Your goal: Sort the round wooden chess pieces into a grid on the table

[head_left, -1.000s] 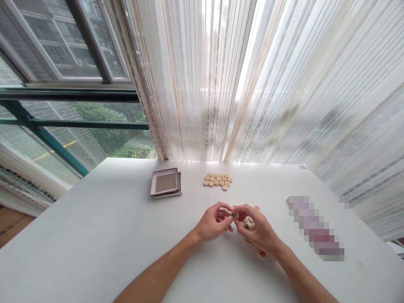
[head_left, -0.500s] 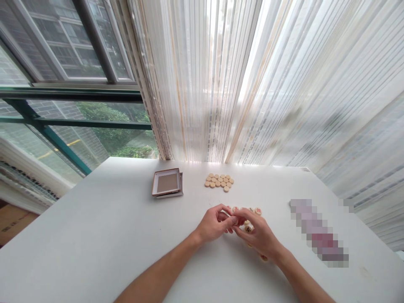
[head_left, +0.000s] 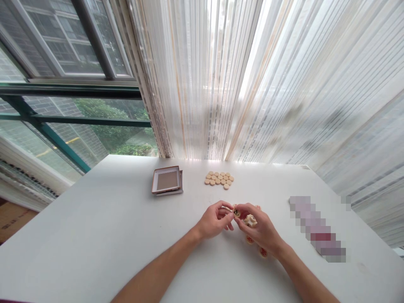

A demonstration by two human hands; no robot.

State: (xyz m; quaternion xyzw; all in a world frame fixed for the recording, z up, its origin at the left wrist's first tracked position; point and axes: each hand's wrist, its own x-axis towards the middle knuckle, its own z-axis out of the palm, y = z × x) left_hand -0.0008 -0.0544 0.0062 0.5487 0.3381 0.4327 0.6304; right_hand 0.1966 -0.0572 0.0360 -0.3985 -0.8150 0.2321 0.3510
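Centrally, head view: left hand (head_left: 214, 221) and right hand (head_left: 261, 230) meeting fingertip to fingertip low over the white table (head_left: 94, 235), near its middle.

Between the two hands: marked piece (head_left: 236, 213), round, of pale wood with a dark character facing up, held just off the tabletop. Pinched by thumb and forefinger of the left hand, and closed on from the other side by the fingertips of the right.

Against the right hand's curled fingers: second pale piece (head_left: 251, 219), exact hold not discernible.

Below and beside the right hand: loose pieces (head_left: 263, 252) lying flat on the table, red marks showing.

Farther back, toward the striped curtain (head_left: 252, 84): cluster of blank discs (head_left: 219, 179), edge to edge, well apart from both hands.

Left of the cluster: shallow square box (head_left: 166, 182), brown inside, resting on a second flat layer.

Upper left: window (head_left: 63, 63).
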